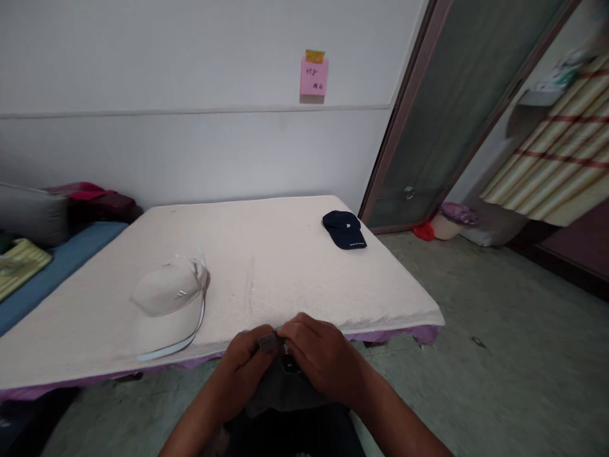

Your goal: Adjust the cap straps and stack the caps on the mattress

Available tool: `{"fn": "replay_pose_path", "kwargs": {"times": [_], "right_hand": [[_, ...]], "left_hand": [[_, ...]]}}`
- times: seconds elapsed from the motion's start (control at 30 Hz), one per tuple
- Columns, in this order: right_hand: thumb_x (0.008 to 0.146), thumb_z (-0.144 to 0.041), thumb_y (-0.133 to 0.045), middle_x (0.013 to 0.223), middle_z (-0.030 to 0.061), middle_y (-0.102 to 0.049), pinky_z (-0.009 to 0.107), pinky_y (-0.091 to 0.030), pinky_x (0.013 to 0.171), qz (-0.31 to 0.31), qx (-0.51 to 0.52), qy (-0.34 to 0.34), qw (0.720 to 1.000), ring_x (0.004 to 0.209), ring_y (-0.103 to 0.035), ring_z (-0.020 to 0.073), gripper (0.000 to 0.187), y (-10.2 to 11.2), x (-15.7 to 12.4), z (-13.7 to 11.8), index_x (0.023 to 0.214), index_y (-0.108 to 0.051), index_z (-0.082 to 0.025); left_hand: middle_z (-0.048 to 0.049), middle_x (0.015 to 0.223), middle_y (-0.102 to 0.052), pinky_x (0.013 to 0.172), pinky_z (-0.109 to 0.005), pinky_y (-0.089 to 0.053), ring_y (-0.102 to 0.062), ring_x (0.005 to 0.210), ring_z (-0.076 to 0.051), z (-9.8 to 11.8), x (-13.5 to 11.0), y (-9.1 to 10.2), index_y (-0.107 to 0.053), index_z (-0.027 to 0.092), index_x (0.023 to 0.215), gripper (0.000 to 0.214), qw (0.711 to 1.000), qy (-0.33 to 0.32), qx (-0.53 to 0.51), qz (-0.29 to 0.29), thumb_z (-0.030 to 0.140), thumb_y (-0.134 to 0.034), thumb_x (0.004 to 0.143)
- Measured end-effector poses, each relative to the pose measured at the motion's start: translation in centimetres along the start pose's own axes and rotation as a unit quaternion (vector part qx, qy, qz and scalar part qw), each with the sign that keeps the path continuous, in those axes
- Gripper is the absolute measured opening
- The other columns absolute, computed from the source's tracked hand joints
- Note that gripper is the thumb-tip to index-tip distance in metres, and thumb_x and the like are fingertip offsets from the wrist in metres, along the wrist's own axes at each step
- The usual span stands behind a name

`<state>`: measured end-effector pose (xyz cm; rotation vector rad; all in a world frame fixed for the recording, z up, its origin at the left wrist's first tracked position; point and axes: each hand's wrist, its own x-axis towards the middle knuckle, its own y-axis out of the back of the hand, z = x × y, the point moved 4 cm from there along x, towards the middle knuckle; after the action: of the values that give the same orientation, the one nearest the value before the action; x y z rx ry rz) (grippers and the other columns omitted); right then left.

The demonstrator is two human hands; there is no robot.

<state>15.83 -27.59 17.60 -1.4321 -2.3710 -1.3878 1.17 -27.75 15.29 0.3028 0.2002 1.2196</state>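
Observation:
My left hand [245, 368] and my right hand [321, 358] meet at the near edge of a cream mattress [266, 266]. Both are closed, pinching a small dark grey strap or tab [269, 343] on a dark grey item [285, 390] held below them; it may be a cap, but most of it is hidden. A beige cap [169, 301] lies on the mattress to the left of my hands. A navy cap [345, 230] lies at the far right of the mattress.
A pink note [314, 76] is stuck on the white wall. At left is a blue bed [57, 260] with cushions and folded cloth. A glass door [442, 114] and a striped curtain [556, 146] stand at right. The floor [499, 355] is bare concrete.

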Motion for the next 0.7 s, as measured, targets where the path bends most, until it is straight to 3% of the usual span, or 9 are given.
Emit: {"fn": "replay_pose_path", "kwargs": {"times": [0.2, 0.47, 0.7], "right_hand": [[0.089, -0.008, -0.039, 0.09, 0.0056, -0.058, 0.027, -0.046, 0.073, 0.049, 0.036, 0.003, 0.998, 0.084, -0.056, 0.0147, 0.022, -0.2, 0.0, 0.4, 0.104, -0.052, -0.019], [0.086, -0.009, -0.041, 0.081, 0.0029, -0.053, 0.026, -0.041, 0.065, -0.01, -0.007, -0.015, 1.0, 0.072, -0.051, 0.0135, 0.014, -0.2, 0.4, 0.5, 0.086, -0.052, -0.018], [0.075, -0.004, -0.048, 0.062, -0.0051, -0.043, 0.021, -0.031, 0.053, 0.09, 0.072, -0.135, 0.984, 0.056, -0.04, 0.0083, 0.016, -0.8, 0.4, 2.8, 0.069, -0.045, -0.019]], "left_hand": [[-0.0003, 0.067, -0.049, 0.058, -0.022, -0.035, -0.041, 0.065, -0.013, -0.2, 0.1, -0.2, -0.057, 0.017, 0.07, 0.026, 0.997, 0.036, -0.067, 0.002, 0.037, -0.049, 0.086], [0.0011, 0.065, -0.045, 0.056, -0.021, -0.032, -0.036, 0.063, -0.012, -0.8, 0.2, -0.3, -0.056, 0.017, 0.069, 0.027, 0.997, 0.047, -0.069, -0.008, 0.036, -0.048, 0.086], [0.0027, 0.063, -0.042, 0.051, -0.02, -0.028, -0.033, 0.059, -0.01, -0.6, -0.1, -0.4, -0.052, 0.016, 0.068, 0.027, 0.992, 0.068, -0.102, -0.009, 0.036, -0.05, 0.085]]}}
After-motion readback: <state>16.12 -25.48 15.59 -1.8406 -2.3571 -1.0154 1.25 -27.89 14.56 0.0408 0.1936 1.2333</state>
